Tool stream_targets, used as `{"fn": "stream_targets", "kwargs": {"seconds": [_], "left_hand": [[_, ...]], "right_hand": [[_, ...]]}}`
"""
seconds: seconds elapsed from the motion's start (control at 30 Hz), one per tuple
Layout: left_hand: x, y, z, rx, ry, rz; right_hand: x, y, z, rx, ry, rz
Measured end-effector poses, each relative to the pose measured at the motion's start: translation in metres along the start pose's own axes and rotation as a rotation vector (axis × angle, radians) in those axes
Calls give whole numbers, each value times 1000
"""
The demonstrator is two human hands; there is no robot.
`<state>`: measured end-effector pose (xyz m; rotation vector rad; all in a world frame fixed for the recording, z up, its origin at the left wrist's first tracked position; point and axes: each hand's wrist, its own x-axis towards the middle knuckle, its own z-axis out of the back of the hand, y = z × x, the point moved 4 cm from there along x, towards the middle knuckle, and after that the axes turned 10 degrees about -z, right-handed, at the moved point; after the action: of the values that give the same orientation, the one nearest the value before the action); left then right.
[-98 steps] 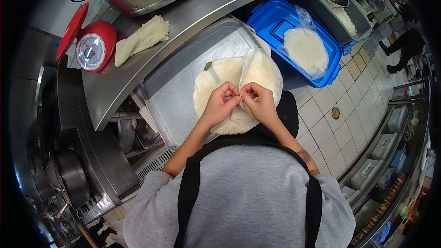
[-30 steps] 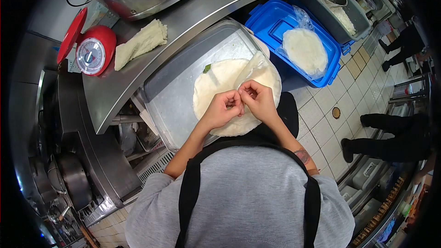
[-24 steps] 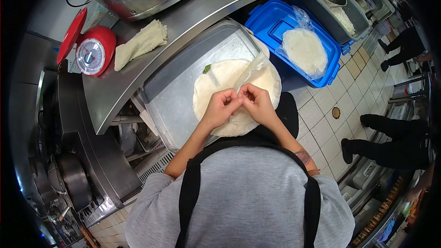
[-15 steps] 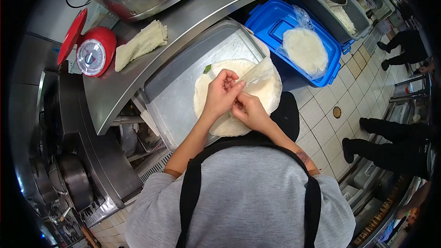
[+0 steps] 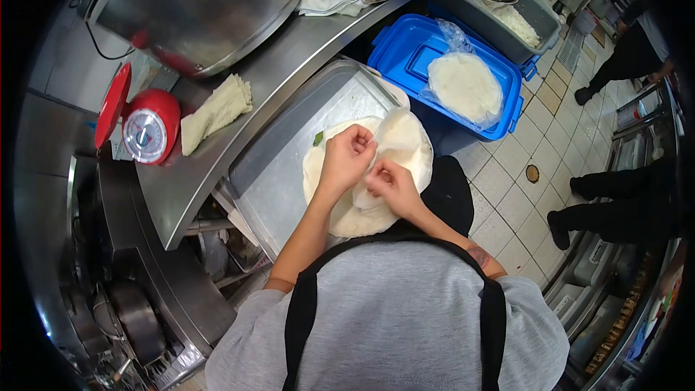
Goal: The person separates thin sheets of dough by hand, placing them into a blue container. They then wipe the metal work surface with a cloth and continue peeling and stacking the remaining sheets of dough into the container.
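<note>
A stack of thin, pale round wrappers [image 5: 357, 223] lies at the right side of a metal tray [image 5: 264, 166]. The top wrapper [image 5: 403, 132] is partly lifted and folded, its far side raised. My left hand [image 5: 349, 161] is closed, with thumb and fingertips pinching that wrapper near its middle. Close beside it, my right hand [image 5: 394, 187] has its fingers curled together at the wrapper's near edge; the exact fingertip contact is partly hidden. A small green leaf-like piece [image 5: 318, 138] sits at the stack's left edge.
On the steel counter [image 5: 271, 65] are a red scale [image 5: 150, 128], a folded pale cloth [image 5: 216, 114] and a large pot [image 5: 195, 14]. A blue lidded bin [image 5: 409, 54] carries another round stack [image 5: 465, 88] in plastic. People in dark trousers [image 5: 615, 188] stand at right.
The lifted wrapper, earlier a narrow raised flap, now spreads wider and stands up beyond my hands. My hands have moved slightly apart. The camera view has shifted, and a person at right has moved.
</note>
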<state>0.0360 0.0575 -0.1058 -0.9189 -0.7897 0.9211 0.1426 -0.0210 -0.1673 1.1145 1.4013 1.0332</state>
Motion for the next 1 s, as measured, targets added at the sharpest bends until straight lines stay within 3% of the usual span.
{"fn": "stream_targets", "kwargs": {"seconds": [0.1,0.23,0.37,0.47,0.6,0.7,0.77,0.8,0.87,1.0], "left_hand": [[-11,-3,-1,-165,125,67],[-21,1,-8,-400,77,125],[-14,30,25,-329,-224,-6],[-13,51,69,-508,-485,132],[-30,48,84,-329,-429,226],[-43,57,72,-203,-199,176],[-53,53,58,-260,24,222],[-58,50,52,-298,148,241],[-63,45,44,-361,379,278],[-49,32,46,-786,147,382]], "right_hand": [[2,-6,16,247,13,-259],[2,22,18,26,36,-253],[2,25,25,92,60,-225],[3,8,55,98,16,-266],[-4,21,75,129,-3,-197],[-4,29,78,350,-2,-147],[0,35,78,565,41,-120],[2,45,75,624,156,-75],[-3,58,64,640,199,-66],[-2,56,51,755,372,-112]]}}
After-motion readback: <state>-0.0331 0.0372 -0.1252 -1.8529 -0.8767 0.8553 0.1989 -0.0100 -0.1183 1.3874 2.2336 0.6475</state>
